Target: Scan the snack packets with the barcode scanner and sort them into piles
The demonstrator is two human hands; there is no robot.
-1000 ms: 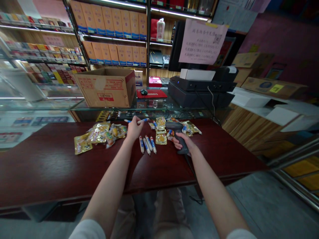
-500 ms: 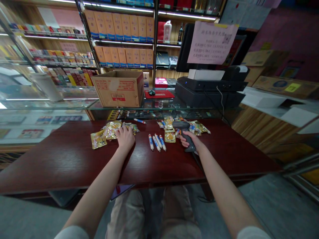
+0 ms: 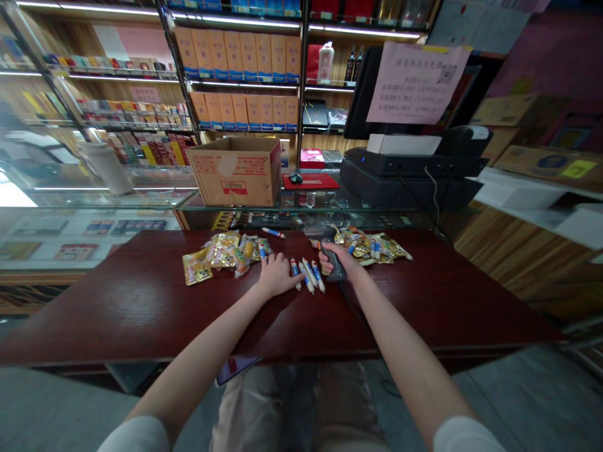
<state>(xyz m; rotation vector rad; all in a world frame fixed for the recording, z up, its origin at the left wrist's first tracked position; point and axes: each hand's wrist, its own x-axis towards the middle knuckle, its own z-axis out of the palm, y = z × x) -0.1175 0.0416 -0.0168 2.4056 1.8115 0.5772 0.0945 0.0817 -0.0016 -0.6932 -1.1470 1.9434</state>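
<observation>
Your right hand (image 3: 340,262) is closed around the grip of a dark, smooth, pistol-shaped handheld scanner (image 3: 335,271), which sits over the table just beside a row of slim white-and-blue sticks (image 3: 308,275). The scanner's upper end is blurred, and your fingers cover part of its grip. A thin black cable (image 3: 354,309) trails from it toward the table's near edge.

Your left hand (image 3: 277,275) is low over the tabletop, palm down, fingers bent forward and thumb stretched out to the leftmost stick of the row. A single stick (image 3: 262,251) shows at its fingertips; its lower end is hidden, so I cannot tell whether you are gripping it or only touching it. Another stick (image 3: 274,233) lies on its own near the table's far edge.

To the left is a crinkled heap of shiny gold foil and clear plastic packets (image 3: 221,252); to the right, a similar pile (image 3: 377,247) mixes gold wrappers with more sticks. Glare and overlap make single packets hard to separate, and the print is too small to read.

The dark red table (image 3: 188,314) has a glossy wood-grain surface. Behind it, an open corrugated cardboard box (image 3: 238,172) stands on a glass counter (image 3: 282,213); its contents are out of sight.
</observation>
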